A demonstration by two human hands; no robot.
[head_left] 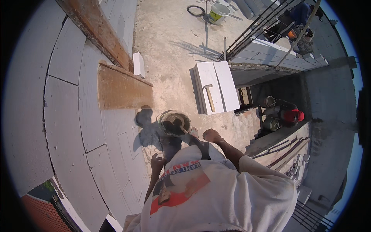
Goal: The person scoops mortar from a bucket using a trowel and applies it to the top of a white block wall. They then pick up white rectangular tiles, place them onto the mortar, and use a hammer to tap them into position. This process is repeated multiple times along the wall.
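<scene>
My left hand (157, 162) hangs beside the block wall, fingers loosely bent and apart, with nothing in it. My right hand (211, 136) is closed in a fist in front of my body; I see nothing in it. A round bucket (161, 127) of grey mortar stands on the floor just ahead of me, between the two hands. A tool, its blade dark with mortar, leans in it, its handle (184, 132) pointing toward me. Ahead and to the right, a hammer (210, 98) with a wooden handle lies on stacked white blocks (227, 89).
At left runs a wall of pale blocks (63, 108), a wooden board (125, 89) and beam (98, 33) against it. To the right lies a stairwell opening with a person in a red cap (295, 115) and buckets (272, 124). Rebar (253, 33) and a white bucket (219, 13) stand farther off.
</scene>
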